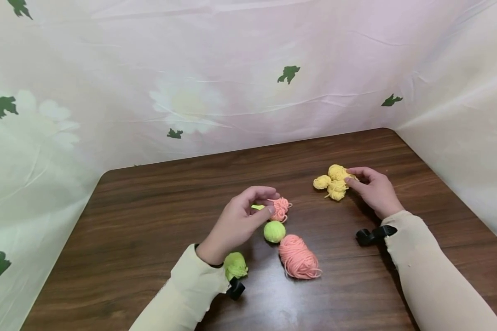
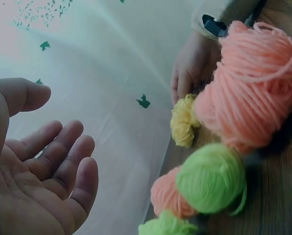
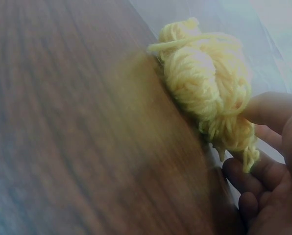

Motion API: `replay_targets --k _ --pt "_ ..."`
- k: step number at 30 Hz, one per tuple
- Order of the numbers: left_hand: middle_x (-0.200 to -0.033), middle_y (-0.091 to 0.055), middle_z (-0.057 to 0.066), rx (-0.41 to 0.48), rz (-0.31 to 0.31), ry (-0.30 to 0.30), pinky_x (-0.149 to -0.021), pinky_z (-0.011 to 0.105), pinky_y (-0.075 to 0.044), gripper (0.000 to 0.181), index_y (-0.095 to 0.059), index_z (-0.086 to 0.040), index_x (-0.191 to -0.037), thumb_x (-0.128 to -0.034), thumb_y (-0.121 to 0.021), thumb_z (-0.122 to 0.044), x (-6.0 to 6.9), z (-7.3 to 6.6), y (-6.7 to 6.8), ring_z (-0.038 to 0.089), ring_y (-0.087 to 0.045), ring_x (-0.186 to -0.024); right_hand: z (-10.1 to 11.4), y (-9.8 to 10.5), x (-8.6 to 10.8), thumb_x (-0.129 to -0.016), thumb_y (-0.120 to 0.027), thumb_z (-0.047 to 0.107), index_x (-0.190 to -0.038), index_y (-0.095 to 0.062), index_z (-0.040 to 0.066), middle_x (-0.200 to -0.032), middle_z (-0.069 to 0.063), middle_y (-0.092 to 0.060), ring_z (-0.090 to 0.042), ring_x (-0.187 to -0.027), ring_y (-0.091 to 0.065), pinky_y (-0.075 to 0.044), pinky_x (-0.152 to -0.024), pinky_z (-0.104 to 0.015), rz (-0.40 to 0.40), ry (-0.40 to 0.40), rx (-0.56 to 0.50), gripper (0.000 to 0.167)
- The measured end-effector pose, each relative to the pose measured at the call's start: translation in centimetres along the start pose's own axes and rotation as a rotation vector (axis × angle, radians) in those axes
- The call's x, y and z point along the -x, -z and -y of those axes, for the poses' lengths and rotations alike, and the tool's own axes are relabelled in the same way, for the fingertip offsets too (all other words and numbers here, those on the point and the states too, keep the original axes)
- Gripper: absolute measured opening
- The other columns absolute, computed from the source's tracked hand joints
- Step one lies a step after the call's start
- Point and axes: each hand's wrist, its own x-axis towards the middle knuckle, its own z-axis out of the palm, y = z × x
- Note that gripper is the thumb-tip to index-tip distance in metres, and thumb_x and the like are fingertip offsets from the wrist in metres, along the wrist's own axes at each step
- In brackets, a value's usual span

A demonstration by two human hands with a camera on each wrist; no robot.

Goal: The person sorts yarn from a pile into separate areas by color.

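Your right hand (image 1: 374, 191) pinches a small yellow yarn ball (image 3: 232, 131) against other yellow balls (image 1: 337, 187); your left hand (image 1: 241, 221), fingers loosely curved, hovers near a small coral-pink yarn ball (image 1: 280, 209).

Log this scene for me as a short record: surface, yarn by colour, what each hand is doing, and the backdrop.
Surface: brown wood-grain table
Yellow yarn: cluster of small yellow yarn balls, far right
Pink yarn: small pink yarn ball; larger pink yarn ball nearer the person
Green yarn: green yarn ball between the pink ones; second green ball by the left sleeve; a third bit mostly hidden
Left hand: beside the small pink yarn ball, holding nothing
Right hand: pinches a yellow ball
Backdrop: floral cloth
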Motion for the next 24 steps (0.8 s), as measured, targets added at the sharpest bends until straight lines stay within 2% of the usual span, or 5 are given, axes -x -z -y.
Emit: replay_targets --k 7,19,21,24 --pt "-0.124 -0.066 0.003 0.015 -0.005 0.039 -0.084 0.033 -0.055 0.029 -0.065 -0.008 -0.125 -0.0963 -0.066 -0.009 1.0 0.5 0.7 0.019 -0.062 -0.107 0.0 0.2 0.0 -0.101 -0.059 0.043 -0.135 -0.06 0.005 -0.127 -0.017 -0.06 -0.023 -0.107 -0.051 -0.043 -0.078 -0.024 -0.005 0.0 -0.005 0.051" --pt "-0.124 -0.066 0.004 -0.007 -0.001 0.037 -0.077 0.029 -0.053 0.025 -0.065 -0.007 -0.122 -0.0972 -0.065 -0.009 1.5 1.9 1.1 0.02 -0.061 -0.104 0.1 0.1 0.3 -0.101 -0.058 0.044 -0.136 -0.059 0.006 -0.127 -0.015 -0.059 -0.023 -0.106 -0.05 -0.043 -0.076 -0.023 0.003 -0.013 -0.003 0.052" --pt "-0.125 -0.065 0.006 -0.009 0.002 0.044 -0.074 0.029 -0.053 0.025 -0.065 -0.007 -0.122 -0.0969 -0.065 -0.008 1.6 2.1 1.2 0.021 -0.062 -0.103 0.0 0.1 0.2 -0.1 -0.059 0.045 -0.135 -0.06 0.007 -0.126 -0.015 -0.059 -0.023 -0.104 -0.05 -0.043 -0.074 -0.022 0.0 -0.013 -0.001 0.052" --pt "-0.122 -0.065 0.012 0.003 0.024 0.069 -0.068 0.035 -0.055 0.025 -0.065 -0.005 -0.122 -0.0971 -0.064 -0.008 1.8 2.7 1.3 0.031 -0.064 -0.093 0.0 0.0 0.0 -0.1 -0.059 0.045 -0.135 -0.06 0.006 -0.127 -0.016 -0.06 -0.022 -0.105 -0.05 -0.043 -0.075 -0.023 0.003 -0.005 0.0 0.052"
